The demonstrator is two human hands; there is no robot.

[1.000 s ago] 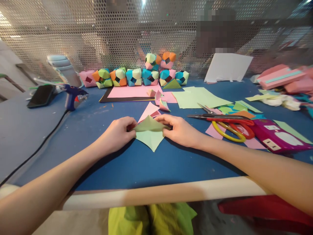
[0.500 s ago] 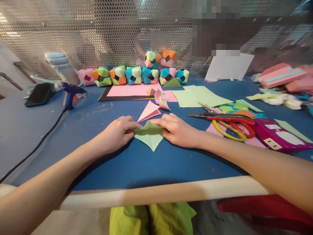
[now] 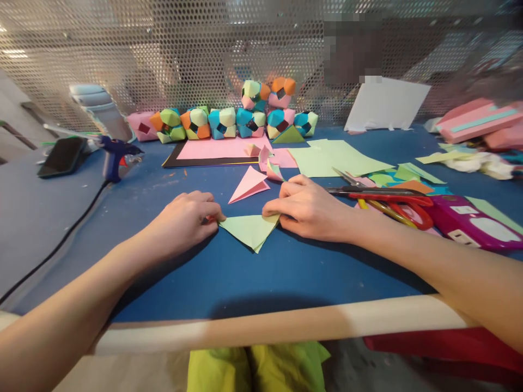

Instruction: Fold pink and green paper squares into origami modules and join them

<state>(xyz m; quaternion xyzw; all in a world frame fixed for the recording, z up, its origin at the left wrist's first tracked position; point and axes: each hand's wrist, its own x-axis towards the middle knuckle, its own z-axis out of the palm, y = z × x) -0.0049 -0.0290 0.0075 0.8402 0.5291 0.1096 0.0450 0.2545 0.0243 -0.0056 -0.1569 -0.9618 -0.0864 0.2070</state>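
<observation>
A piece of light green paper (image 3: 250,231), folded into a triangle, lies on the blue table with its point toward me. My left hand (image 3: 188,220) pinches its left corner between thumb and forefinger. At the right corner, the fingers of my right hand (image 3: 304,209) are closed on the paper's folded edge. Just beyond the green triangle lies a folded pink paper piece (image 3: 249,185), touched by neither hand. Behind it are small curved paper pieces (image 3: 267,163) in pink and green.
Scissors (image 3: 379,195) and a purple power strip (image 3: 474,223) lie at right, near green sheets (image 3: 339,158) and scraps. Several folded paper balls (image 3: 223,123) line the back. A blue glue gun (image 3: 114,158), its cord and a phone (image 3: 62,157) are at left.
The green paper's far corner has come down toward me, turning the raised sheet into a flat triangle. My right hand has shifted slightly right and my left hand slightly left.
</observation>
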